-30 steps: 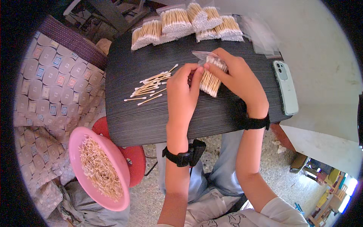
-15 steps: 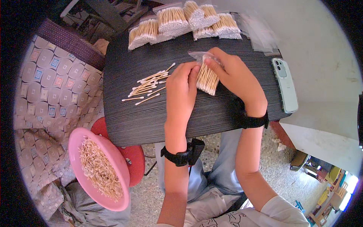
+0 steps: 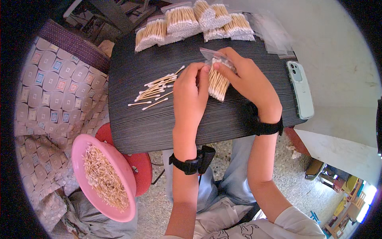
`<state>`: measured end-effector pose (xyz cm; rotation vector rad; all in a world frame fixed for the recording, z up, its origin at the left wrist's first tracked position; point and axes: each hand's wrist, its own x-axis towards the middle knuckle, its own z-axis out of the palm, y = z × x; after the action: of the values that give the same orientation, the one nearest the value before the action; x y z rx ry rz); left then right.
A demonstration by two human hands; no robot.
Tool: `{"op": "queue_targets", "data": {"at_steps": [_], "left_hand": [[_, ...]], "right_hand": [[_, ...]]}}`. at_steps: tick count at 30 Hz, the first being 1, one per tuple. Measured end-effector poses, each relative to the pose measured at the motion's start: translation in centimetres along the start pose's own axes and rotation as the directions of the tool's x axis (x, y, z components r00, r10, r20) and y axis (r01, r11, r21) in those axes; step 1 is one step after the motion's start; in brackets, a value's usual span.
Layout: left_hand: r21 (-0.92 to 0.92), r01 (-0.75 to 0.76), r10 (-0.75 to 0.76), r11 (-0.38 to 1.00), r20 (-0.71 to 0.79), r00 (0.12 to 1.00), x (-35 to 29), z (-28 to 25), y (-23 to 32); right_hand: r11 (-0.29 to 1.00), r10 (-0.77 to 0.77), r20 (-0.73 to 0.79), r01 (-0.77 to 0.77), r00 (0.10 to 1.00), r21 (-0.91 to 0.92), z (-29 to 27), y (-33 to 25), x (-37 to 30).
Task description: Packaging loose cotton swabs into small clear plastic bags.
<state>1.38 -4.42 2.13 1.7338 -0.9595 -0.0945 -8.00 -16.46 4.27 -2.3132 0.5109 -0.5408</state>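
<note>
Over a dark wood-grain table, both my hands hold a small clear plastic bag of cotton swabs. My left hand pinches the bag's left side with its fingertips. My right hand grips the bag's top and right side. The bag stands nearly upright, its open mouth pointing away from me. A loose pile of wooden-stick cotton swabs lies on the table just left of my left hand.
Several filled swab bags lie in a row along the table's far edge, with empty clear bags at the far right. A pale green phone rests at the right edge. A pink bowl of swabs sits on a red stool lower left.
The bag has been tipped more upright between my hands and drawn slightly toward my left hand. The loose swabs have not moved.
</note>
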Motion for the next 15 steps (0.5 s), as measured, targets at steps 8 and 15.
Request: {"op": "queue_targets", "data": {"at_steps": [8, 15], "left_hand": [[0.056, 0.086, -0.089, 0.995, 0.043, 0.995, -0.06, -0.29, 0.55], [-0.035, 0.051, -0.051, 0.998, 0.007, 0.999, -0.08, -0.26, 0.2]], "right_hand": [[0.998, 0.036, 0.037, -0.038, 0.999, 0.043, -0.08, -0.08, -0.03], [0.999, -0.031, 0.039, 0.03, 0.999, 0.024, -0.53, -0.38, 0.14]]}}
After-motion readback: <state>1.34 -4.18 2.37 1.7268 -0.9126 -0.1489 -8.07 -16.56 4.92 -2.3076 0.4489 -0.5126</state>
